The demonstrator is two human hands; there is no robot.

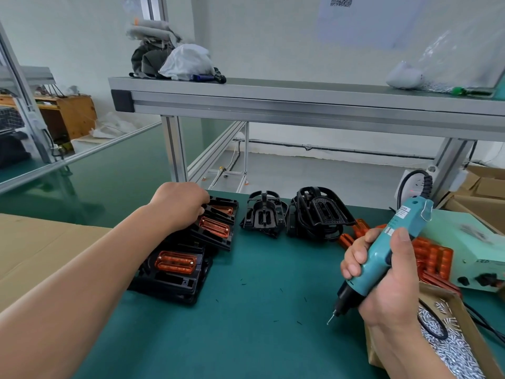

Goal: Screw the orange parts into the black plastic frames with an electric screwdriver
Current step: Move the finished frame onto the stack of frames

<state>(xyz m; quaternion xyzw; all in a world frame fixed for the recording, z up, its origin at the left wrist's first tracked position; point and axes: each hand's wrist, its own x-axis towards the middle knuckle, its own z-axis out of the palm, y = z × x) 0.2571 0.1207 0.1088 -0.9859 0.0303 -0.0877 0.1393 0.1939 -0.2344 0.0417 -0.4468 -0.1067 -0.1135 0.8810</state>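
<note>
1. Containers. At my lower right I see an open cardboard box (440,294). It holds a heap of small silver screws (451,354), with a black ring (437,328) lying on top of them.

2. Tool. My right hand (382,277) is wrapped round the teal electric screwdriver (390,247), fingers on its left side and thumb on its right. The long axis runs diagonally. The corded end is up and to the right, and the bit points down and to the left at the green mat (259,310), in front of the screw box. I cannot tell whether the bit tip touches the mat.

3. Work pieces. Three black frames with orange parts fitted lie overlapping at left: the nearest (175,265), the middle (214,228) and the farthest (222,209). Each orange part has its long axis running left to right. My left hand (179,205) rests on the far end of this row, fingers bent down onto the frames. The fingertips are hidden, so I cannot tell whether it grips.

4. Stock. Two piles of empty black frames (263,214) (321,214) sit at centre. Loose orange parts (433,258) are stacked behind the tool, beside a pale green power unit (481,250).
</note>
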